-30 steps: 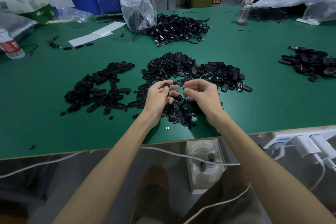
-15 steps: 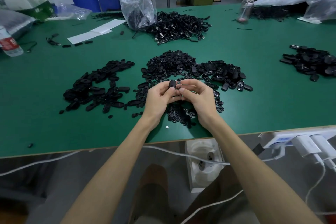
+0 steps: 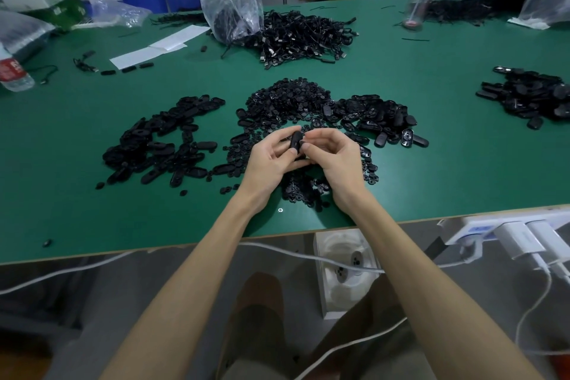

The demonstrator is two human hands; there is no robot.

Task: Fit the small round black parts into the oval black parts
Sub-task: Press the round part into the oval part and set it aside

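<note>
An oval black part (image 3: 295,141) stands on end between my two hands, just above the green table (image 3: 447,163). My left hand (image 3: 271,160) grips it with thumb and curled fingers. My right hand (image 3: 333,154) meets it from the right, fingertips pinched against its side; whether a small round part is between them is hidden. Under and behind the hands lies a heap of small round black parts (image 3: 290,102). Oval parts lie in a pile on the left (image 3: 163,139) and another on the right (image 3: 376,117).
A clear bag (image 3: 231,6) and a tangle of black cables (image 3: 302,34) sit further back. More black parts (image 3: 530,95) lie at the far right. A water bottle (image 3: 12,71) stands at the left edge. A power strip with chargers (image 3: 505,234) hangs off the near right edge.
My hands have come together over the heap. The oval part in my left hand now stands upright, and my right fingertips have closed against it.
</note>
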